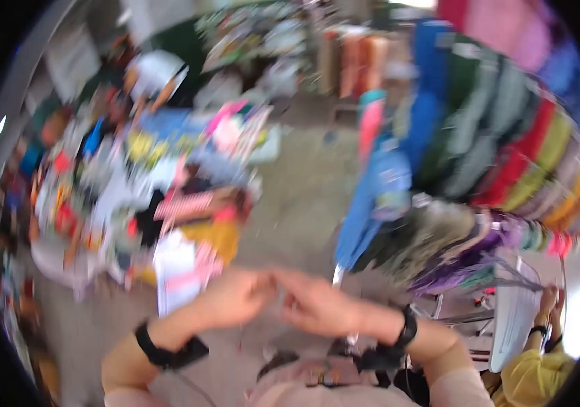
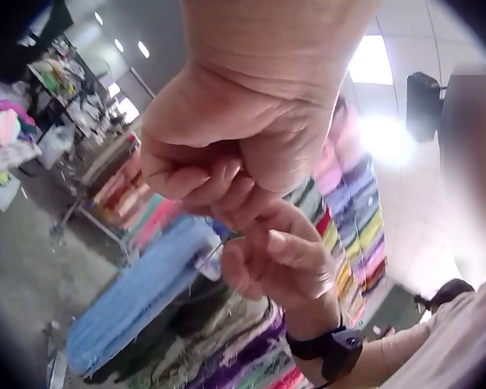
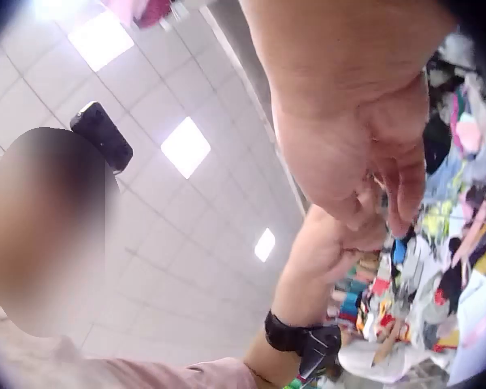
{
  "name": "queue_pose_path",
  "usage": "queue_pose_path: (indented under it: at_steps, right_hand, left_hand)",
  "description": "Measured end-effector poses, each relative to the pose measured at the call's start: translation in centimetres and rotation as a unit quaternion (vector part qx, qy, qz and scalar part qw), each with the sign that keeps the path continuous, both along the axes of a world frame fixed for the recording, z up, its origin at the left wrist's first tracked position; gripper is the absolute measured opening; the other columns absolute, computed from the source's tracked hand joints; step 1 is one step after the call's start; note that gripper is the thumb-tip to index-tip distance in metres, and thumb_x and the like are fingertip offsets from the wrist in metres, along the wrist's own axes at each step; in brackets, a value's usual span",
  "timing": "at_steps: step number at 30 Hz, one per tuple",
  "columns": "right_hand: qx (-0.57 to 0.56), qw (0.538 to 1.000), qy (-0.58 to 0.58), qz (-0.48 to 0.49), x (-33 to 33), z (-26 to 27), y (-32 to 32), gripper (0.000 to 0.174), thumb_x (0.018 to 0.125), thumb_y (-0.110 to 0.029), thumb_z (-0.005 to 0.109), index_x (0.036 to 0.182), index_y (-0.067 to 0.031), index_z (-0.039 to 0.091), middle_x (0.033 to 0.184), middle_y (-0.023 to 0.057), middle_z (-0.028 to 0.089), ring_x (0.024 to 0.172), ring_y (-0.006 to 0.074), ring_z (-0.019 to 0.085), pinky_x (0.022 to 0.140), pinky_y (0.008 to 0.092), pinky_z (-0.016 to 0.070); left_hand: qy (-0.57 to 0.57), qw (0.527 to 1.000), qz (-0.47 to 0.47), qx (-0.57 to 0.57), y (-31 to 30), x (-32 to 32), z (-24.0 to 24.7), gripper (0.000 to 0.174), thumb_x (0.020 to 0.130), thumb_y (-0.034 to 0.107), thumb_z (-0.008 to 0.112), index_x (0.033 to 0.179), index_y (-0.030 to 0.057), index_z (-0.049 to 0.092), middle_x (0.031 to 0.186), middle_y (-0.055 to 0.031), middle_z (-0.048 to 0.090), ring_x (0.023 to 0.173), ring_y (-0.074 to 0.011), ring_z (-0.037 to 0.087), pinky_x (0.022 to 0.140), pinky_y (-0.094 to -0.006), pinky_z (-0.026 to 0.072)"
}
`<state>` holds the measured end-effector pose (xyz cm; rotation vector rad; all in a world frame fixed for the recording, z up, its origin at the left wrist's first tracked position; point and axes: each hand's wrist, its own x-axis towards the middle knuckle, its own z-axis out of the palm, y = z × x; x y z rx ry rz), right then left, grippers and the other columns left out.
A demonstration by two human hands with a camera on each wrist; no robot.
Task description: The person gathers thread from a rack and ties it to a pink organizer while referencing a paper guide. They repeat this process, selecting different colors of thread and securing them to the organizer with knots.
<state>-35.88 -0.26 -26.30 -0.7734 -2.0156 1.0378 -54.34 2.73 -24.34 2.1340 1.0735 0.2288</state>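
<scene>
Both hands meet in front of the person's chest, with no object visible in either. In the head view the left hand [image 1: 239, 298] comes from the left and touches the fingertips of the right hand [image 1: 324, 306]. Its fingers [image 2: 219, 188] are curled toward the palm in the left wrist view, against the right hand [image 2: 287, 263] below. Seen from the right wrist, the right hand's loosely extended fingers [image 3: 407, 182] overlap the left hand [image 3: 336, 243]. Each wrist wears a black strap [image 1: 154, 346] with a small camera.
Piled garments and cloth [image 1: 195, 203] cover a table on the left, where a person in white [image 1: 157, 73] leans. Colourful hanging textiles [image 1: 487, 129] and a blue bundle [image 1: 378, 197] line the right side. A person in yellow [image 1: 534, 370] works beside a pale board [image 1: 515, 319]. Grey floor [image 1: 296, 183] runs between.
</scene>
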Motion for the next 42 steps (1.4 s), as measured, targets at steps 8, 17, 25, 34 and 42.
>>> queue_pose_path:
  at_steps: [8, 17, 25, 34, 42]
  right_hand:
    - [0.053, 0.993, -0.020, 0.106, -25.9, 3.7, 4.7, 0.013, 0.079, -0.011, 0.055, 0.072, -0.0002, 0.057, 0.051, 0.0084, 0.052, 0.039, 0.0125, 0.045, 0.041, 0.0264, 0.0391]
    - [-0.104, 0.962, 0.109, 0.227, -38.0, 5.8, 6.9, 0.018, 0.085, -0.014, 0.050, 0.085, 0.0012, 0.059, 0.069, 0.0061, 0.058, 0.051, 0.0047, 0.044, 0.045, 0.0160, 0.0337]
    - [-0.303, 0.855, 0.251, 0.339, -44.1, 3.0, 11.3, 0.016, 0.089, -0.013, 0.041, 0.089, -0.0003, 0.050, 0.102, 0.0162, 0.053, 0.070, 0.0113, 0.049, 0.057, 0.0217, 0.0434]
    - [-0.448, 0.810, 0.371, -0.074, -36.5, -13.8, 38.3, 0.010, 0.083, -0.010, 0.052, 0.074, -0.0058, 0.050, 0.058, 0.0012, 0.043, 0.059, 0.0135, 0.046, 0.059, 0.0236, 0.0402]
    - [-0.073, 0.977, -0.193, 0.056, -45.4, -29.6, 34.0, 0.025, 0.079, -0.008, 0.048, 0.101, -0.0031, 0.058, 0.077, 0.0010, 0.055, 0.070, 0.0124, 0.051, 0.062, 0.0247, 0.0407]
  left_hand:
    - [-0.249, 0.924, 0.289, -0.032, -4.0, -25.2, 3.7, 0.013, 0.080, 0.018, 0.059, 0.079, 0.0044, 0.061, 0.065, 0.0034, 0.054, 0.055, -0.0012, 0.045, 0.049, -0.0167, 0.0371]
    - [-0.451, 0.829, 0.329, -0.043, -6.8, -38.6, -1.1, 0.020, 0.080, 0.020, 0.062, 0.086, 0.0015, 0.061, 0.064, 0.0040, 0.051, 0.053, -0.0011, 0.038, 0.046, -0.0169, 0.0278]
    - [-0.432, 0.801, 0.414, -0.033, -3.7, -42.9, -6.1, 0.023, 0.080, 0.021, 0.061, 0.088, -0.0006, 0.062, 0.067, 0.0012, 0.056, 0.059, -0.0033, 0.047, 0.052, -0.0184, 0.0369]
    - [-0.358, 0.656, 0.655, -0.114, 0.3, -46.3, -24.8, 0.022, 0.084, 0.018, 0.052, 0.092, -0.0017, 0.058, 0.076, -0.0024, 0.058, 0.066, -0.0078, 0.053, 0.054, -0.0218, 0.0412]
    - [-0.443, 0.445, 0.699, -0.342, 3.4, -43.1, -38.7, 0.027, 0.084, 0.018, 0.051, 0.104, -0.0005, 0.052, 0.095, -0.0087, 0.057, 0.086, -0.0165, 0.056, 0.071, -0.0272, 0.0445]
